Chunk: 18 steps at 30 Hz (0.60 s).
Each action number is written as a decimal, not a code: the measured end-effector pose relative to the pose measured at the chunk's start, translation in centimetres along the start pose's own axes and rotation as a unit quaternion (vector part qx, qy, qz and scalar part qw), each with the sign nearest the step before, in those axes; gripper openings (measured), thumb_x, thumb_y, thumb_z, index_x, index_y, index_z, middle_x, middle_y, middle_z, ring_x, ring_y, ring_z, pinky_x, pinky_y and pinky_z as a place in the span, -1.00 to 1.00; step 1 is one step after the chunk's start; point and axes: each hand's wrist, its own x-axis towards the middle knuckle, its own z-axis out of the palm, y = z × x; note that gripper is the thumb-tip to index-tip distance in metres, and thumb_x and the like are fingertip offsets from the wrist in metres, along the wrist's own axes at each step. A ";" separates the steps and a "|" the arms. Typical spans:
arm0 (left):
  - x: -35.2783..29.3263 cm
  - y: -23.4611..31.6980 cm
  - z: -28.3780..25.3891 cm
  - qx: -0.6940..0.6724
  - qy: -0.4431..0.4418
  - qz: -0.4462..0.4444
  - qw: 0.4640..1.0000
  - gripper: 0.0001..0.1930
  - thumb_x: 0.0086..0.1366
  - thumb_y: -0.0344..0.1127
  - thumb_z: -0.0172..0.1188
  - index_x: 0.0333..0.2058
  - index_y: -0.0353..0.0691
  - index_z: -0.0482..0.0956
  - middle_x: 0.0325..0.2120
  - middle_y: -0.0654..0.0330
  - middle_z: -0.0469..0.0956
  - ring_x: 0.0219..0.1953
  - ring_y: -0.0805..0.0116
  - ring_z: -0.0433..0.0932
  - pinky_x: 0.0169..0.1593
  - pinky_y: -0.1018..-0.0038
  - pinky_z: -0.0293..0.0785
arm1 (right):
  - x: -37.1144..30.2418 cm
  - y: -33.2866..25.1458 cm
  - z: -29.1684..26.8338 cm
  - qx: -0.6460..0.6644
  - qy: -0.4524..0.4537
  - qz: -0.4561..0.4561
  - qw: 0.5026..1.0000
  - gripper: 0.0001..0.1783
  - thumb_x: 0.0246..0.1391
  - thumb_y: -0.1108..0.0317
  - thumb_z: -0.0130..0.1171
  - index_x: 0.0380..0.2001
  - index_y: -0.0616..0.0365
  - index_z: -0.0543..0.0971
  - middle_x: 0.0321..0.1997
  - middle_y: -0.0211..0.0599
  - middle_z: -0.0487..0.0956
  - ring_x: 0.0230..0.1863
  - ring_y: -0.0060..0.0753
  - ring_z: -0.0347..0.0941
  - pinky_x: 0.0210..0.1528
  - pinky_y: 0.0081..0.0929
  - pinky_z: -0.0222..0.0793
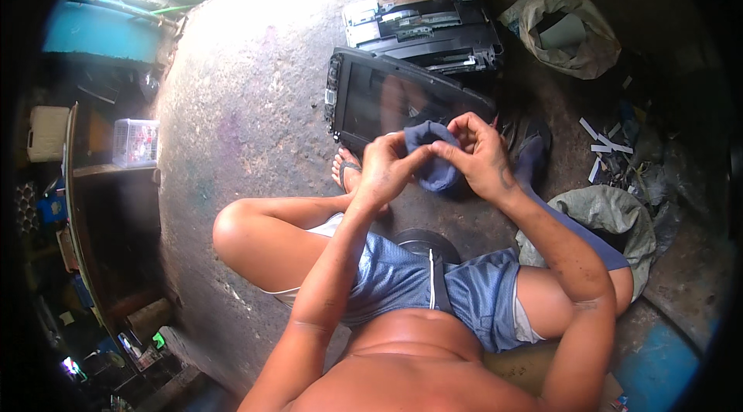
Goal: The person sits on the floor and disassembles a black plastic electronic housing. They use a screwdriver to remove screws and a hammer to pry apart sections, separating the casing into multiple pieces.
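The left hand (383, 168) is nearly closed, thumb and forefinger pinching the near-left edge of a dark blue cloth (435, 178), its other fingers curled in. The right hand (481, 157) is partly curled, its thumb and bent fingers gripping the opposite edge, so the cloth hangs between the 2 hands, with the thumbs close together. Below the fingertips the fabric droops free in a soft, rounded bunch.

The widest room lies left of the left hand, where a rough, stained floor (224, 102) runs out to a wooden shelf (116, 170) bearing a clear plastic box (138, 141). Room is tighter ahead: a flat panel (379, 99) with a glossy dark face and a straight black frame lies just beyond the hands, its near edge partly covered by them. Farther on, touching or nearly touching that panel, is a ribbed black plastic housing (426, 33).

To the right of the right hand, thin white strips (607, 145) lie scattered on the floor; beyond them stands a crumpled woven sack (584, 64), its mouth open and round. Nearer the body, a second, greyish sack (619, 211) sags in folds beside the blue leg covering (573, 234). Closer than both hands are the mesh-textured blue shorts (395, 265).
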 end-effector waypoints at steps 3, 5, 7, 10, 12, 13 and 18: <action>0.9 1.8 -0.8 0.203 0.210 0.090 0.952 -0.69 0.13 -0.33 0.36 -0.14 -0.27 0.66 -0.37 -0.02 0.72 -0.42 0.27 0.73 -0.32 0.33 0.60 | 1.4 -0.7 -1.9 -0.013 0.077 -0.073 0.994 -0.86 0.11 0.56 0.31 -0.25 0.21 0.61 -0.39 -0.52 0.66 -0.40 -0.75 0.54 -0.36 -0.69 0.44; 1.5 2.6 -1.1 0.260 0.243 0.242 0.903 -0.72 0.15 -0.35 0.36 -0.13 -0.21 0.67 -0.32 -0.01 0.72 -0.37 0.32 0.73 -0.26 0.40 0.59 | 1.8 -0.9 -3.1 -0.121 0.085 -0.099 0.984 -0.85 0.12 0.51 0.35 -0.23 0.21 0.62 -0.40 -0.50 0.67 -0.42 -0.71 0.55 -0.36 -0.69 0.44; 1.9 2.9 -1.2 0.320 0.161 0.292 0.887 -0.72 0.21 -0.36 0.35 -0.09 -0.23 0.65 -0.30 0.04 0.70 -0.33 0.34 0.72 -0.23 0.43 0.58 | 2.4 -1.0 -3.8 -0.158 0.101 -0.085 0.979 -0.86 0.17 0.44 0.33 -0.21 0.20 0.63 -0.36 -0.48 0.69 -0.41 -0.66 0.58 -0.35 -0.62 0.49; 2.3 2.6 -0.4 0.096 0.000 0.160 0.982 -0.79 0.32 -0.38 0.30 -0.09 -0.26 0.63 -0.25 0.09 0.72 -0.21 0.27 0.72 -0.17 0.38 0.60 | 2.5 -1.1 -3.6 0.208 0.064 -0.017 0.976 -0.87 0.26 0.37 0.26 -0.17 0.15 0.65 -0.24 -0.36 0.72 -0.32 -0.50 0.65 -0.22 -0.50 0.56; 2.7 2.0 0.2 -0.240 -0.093 0.063 0.964 -0.81 0.47 -0.31 0.15 -0.15 -0.31 0.65 -0.19 0.12 0.74 -0.13 0.19 0.71 -0.04 0.32 0.61 | 2.2 -1.0 -3.1 0.548 0.069 0.100 0.828 -0.78 0.38 0.30 0.11 -0.10 0.18 0.63 -0.11 -0.27 0.72 -0.20 -0.40 0.68 -0.12 -0.44 0.59; 3.0 1.9 0.1 -0.375 -0.091 0.034 0.922 -0.77 0.48 -0.28 0.09 -0.14 -0.31 0.65 -0.19 0.10 0.74 -0.12 0.18 0.71 0.00 0.30 0.60 | 1.8 -0.8 -2.7 0.596 0.055 0.108 0.794 -0.77 0.38 0.29 0.10 -0.10 0.20 0.63 -0.12 -0.28 0.72 -0.21 -0.42 0.68 -0.12 -0.45 0.59; 3.3 3.2 -0.6 -0.591 -0.139 -0.068 0.792 -0.56 0.48 -0.07 -0.07 -0.07 -0.34 0.62 -0.14 -0.04 0.70 -0.07 0.06 0.70 0.07 0.21 0.62 | -0.3 1.5 0.0 0.485 -0.002 0.085 0.871 -0.77 0.28 0.24 0.27 -0.28 0.23 0.64 -0.27 -0.34 0.73 -0.33 -0.28 0.68 -0.23 -0.38 0.57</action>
